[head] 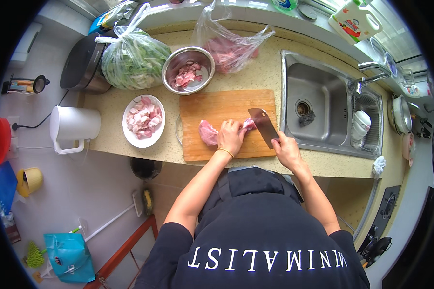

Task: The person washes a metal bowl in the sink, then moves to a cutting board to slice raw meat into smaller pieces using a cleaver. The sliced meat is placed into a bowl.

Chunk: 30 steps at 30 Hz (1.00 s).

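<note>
A piece of raw meat point(208, 133) lies on the wooden cutting board point(224, 101), and my left hand point(230, 136) presses down on it. Part of the meat is hidden under my fingers; a pinkish end shows at their right. My right hand point(288, 150) grips the handle of a cleaver point(263, 126), whose broad blade is at the right end of the meat. Whether the edge touches the meat I cannot tell. Left of the board stands a white bowl point(127, 138) of cut meat chunks. Behind the board a steel bowl point(210, 67) holds smaller meat pieces.
Plastic bags of leafy greens point(135, 61) and raw meat point(231, 50) sit at the back of the counter. A stainless sink point(318, 86) with a faucet point(369, 77) adjoins the board's right side. At the left are a white pitcher point(74, 124) and a dark appliance point(81, 61).
</note>
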Tool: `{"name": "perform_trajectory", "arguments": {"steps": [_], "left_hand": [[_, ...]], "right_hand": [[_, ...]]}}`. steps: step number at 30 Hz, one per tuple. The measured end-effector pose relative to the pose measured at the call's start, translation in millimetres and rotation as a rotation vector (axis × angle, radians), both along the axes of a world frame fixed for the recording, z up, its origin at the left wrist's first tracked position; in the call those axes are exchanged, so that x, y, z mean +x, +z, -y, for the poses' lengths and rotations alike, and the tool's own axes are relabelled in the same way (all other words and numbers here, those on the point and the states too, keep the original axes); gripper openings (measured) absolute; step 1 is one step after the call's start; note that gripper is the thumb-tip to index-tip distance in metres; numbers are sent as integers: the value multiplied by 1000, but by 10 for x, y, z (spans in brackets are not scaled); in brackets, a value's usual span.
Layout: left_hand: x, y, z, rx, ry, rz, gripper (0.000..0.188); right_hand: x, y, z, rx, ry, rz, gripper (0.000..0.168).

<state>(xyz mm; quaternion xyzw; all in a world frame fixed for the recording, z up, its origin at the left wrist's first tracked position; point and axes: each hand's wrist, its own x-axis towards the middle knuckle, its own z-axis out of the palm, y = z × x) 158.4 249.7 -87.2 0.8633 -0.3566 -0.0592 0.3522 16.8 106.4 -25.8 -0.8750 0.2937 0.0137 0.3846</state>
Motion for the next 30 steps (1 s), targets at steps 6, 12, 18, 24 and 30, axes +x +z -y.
{"name": "perform_trajectory", "arguments": {"steps": [6, 12, 18, 24, 30], "left_hand": [[240, -102, 30, 78, 98, -213, 15], [230, -162, -6, -71, 93, -85, 10], [34, -32, 139, -238, -149, 167, 16], [7, -187, 140, -224, -333, 309, 19], [29, -217, 102, -242, -318, 339, 24]], "right_hand": [[-67, 5, 7, -21, -36, -6, 18], [-56, 18, -46, -17, -30, -19, 17], [13, 127, -60, -116, 2, -8, 13], [106, 196, -34, -299, 147, -118, 10], [80, 275, -102, -381, 281, -268, 14]]}}
